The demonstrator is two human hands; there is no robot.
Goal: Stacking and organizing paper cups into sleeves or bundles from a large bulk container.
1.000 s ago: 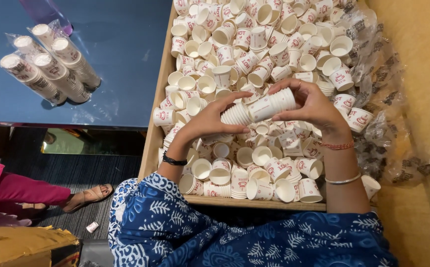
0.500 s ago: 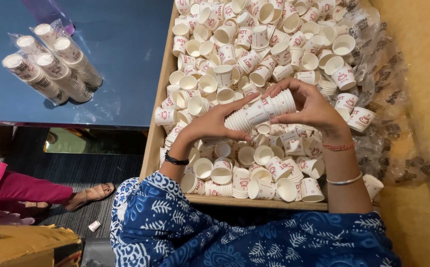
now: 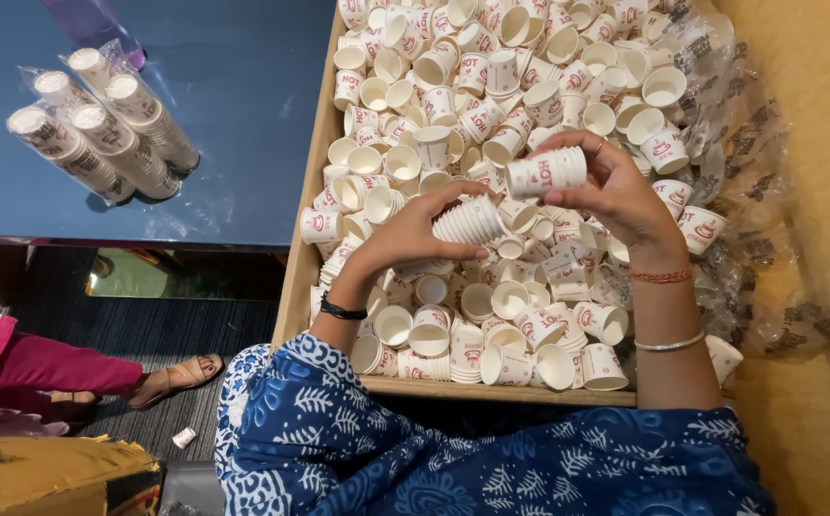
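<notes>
Pinching a short nested stack of white paper cups [image 3: 469, 220] between thumb and curled fingers [image 3: 434, 205] of the left hand [image 3: 405, 239], rims turned outward so more can slide on. Closing the right hand [image 3: 616, 191] around a second stack, a printed cup sleeve [image 3: 547, 172], held sideways just above and beside the first, apart from it, open mouths roughly facing so the two could nest. Both held low over the heap, near the centre of the wooden tray [image 3: 300, 277], probably so that anything dropped falls back among the rest.

Below and all around: loose cups [image 3: 491, 86], white with red print, lying tumbled at every angle, some upright, some on their sides, a few already nested in small stacks near the front edge [image 3: 453, 358]. Crumpled clear plastic wrap [image 3: 768, 220] along the right side of the heap, spilling onto the yellow surface beyond.

Wrists: a dark band [image 3: 341, 310] on the left, a red thread and a thin bangle [image 3: 668, 342] on the right. Blue patterned sleeves [image 3: 453, 449] closest to the camera.

Further left, on the blue table [image 3: 243, 115]: finished cup stacks sealed in clear bags [image 3: 100, 124], laid side by side, well apart from the tray. On the dark floor below, another person's sandalled foot [image 3: 181, 375] and pink clothing.
</notes>
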